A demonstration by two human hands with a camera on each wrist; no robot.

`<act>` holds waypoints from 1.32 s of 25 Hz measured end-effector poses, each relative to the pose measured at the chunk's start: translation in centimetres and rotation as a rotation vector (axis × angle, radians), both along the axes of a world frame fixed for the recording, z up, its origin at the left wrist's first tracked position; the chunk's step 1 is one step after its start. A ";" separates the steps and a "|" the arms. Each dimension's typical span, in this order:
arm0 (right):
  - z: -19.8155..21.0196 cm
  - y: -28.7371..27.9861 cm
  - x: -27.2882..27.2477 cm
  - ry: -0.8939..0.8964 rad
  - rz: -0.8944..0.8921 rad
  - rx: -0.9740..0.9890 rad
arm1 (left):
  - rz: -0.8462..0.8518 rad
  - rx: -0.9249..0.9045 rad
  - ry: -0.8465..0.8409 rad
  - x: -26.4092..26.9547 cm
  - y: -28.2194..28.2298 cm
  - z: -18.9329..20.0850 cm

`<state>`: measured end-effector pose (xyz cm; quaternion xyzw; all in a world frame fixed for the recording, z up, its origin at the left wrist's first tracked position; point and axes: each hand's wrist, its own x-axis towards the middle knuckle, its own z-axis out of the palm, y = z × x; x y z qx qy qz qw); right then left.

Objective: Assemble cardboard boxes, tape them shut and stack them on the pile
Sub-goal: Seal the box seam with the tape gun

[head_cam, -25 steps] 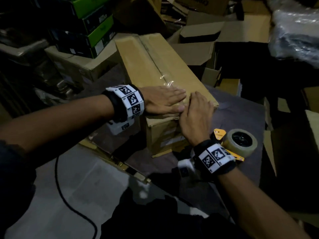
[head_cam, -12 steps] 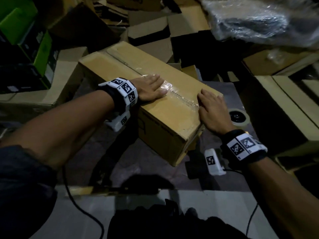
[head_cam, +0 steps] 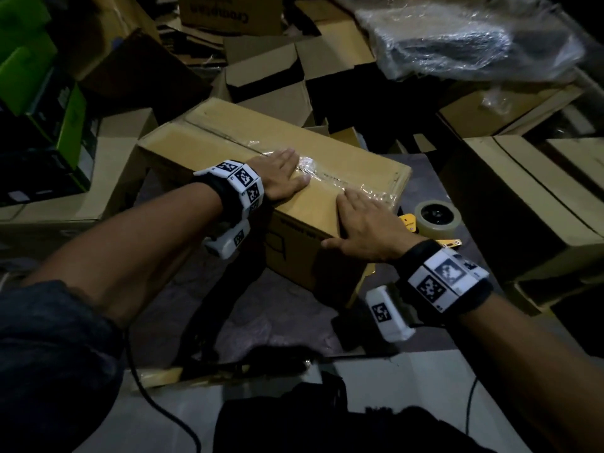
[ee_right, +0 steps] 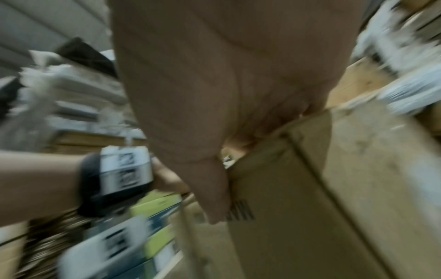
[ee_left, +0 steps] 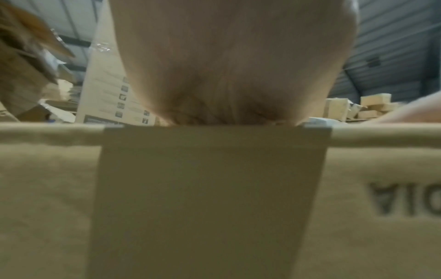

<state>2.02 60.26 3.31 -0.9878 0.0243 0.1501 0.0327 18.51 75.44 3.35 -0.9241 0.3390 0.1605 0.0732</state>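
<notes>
A long brown cardboard box (head_cam: 228, 142) lies closed on a dark mat, with clear tape (head_cam: 330, 178) along its top seam. My left hand (head_cam: 281, 178) lies flat on the box's top, fingers straight over the tape. My right hand (head_cam: 362, 223) lies flat on the near right corner, its thumb down over the front edge. In the left wrist view the palm (ee_left: 226, 66) presses on the box's edge (ee_left: 214, 132). The right wrist view is blurred; the palm (ee_right: 214, 94) rests on the box's corner (ee_right: 310, 169).
A tape dispenser (head_cam: 436, 219) with a yellow handle lies on the mat just right of the box. Open and closed cardboard boxes (head_cam: 523, 197) crowd the right and back. Green cartons (head_cam: 36, 103) stack at the left. A plastic-wrapped bundle (head_cam: 457, 44) lies at the back right.
The box has turned on the mat, its far end swinging left. My right hand slid from the top seam to the near right corner; my left hand stayed flat on top.
</notes>
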 end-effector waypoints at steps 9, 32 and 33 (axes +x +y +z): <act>0.1 -4.9 0.2 0.024 -0.025 0.061 | 0.164 -0.025 0.048 2.7 1.3 -0.3; -1.0 7.0 7.8 -0.052 0.065 0.059 | 0.151 -0.029 0.015 7.7 11.1 0.5; -0.9 6.9 7.8 -0.047 0.063 0.061 | 0.164 -0.031 0.008 8.1 11.5 0.5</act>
